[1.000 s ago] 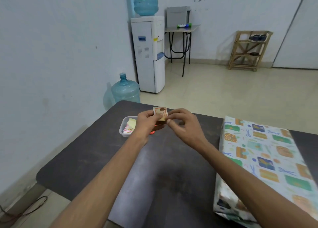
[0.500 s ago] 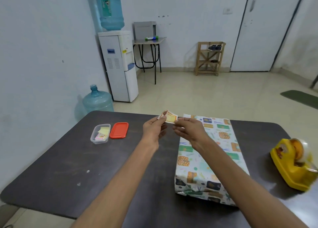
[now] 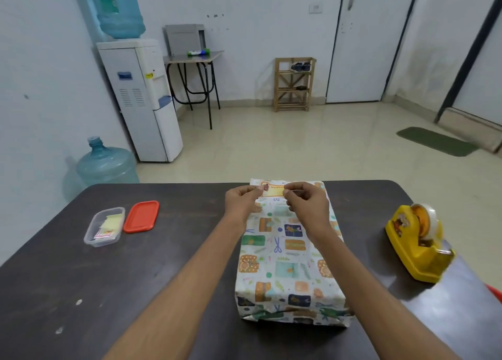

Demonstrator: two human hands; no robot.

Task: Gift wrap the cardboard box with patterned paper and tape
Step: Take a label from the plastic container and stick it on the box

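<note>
The wrapped box (image 3: 288,253), covered in white paper printed with small coloured gift and scissor motifs, is lying on the dark table (image 3: 163,278) just right of the frame's centre, its long side running away from the camera and its near end showing folded paper. Both forearms are reaching in from the bottom of the frame toward the box's far end. There the left hand (image 3: 240,203) is pinching the left end of a small yellow label sticker (image 3: 273,191) between thumb and forefinger, its other fingers curled, while the right hand (image 3: 307,207) is pinching the sticker's right end in the same way, knuckles up. The sticker is stretching level between the two hands over the far edge of the box; whether it is touching the paper cannot be told. At the right edge of the frame a yellow tape dispenser (image 3: 415,247) is sitting on the table, well apart from the box. At the left, a clear plastic container (image 3: 104,226) holding paper slips is sitting just beside its red lid (image 3: 141,216), which is lying flat on the table.
</note>
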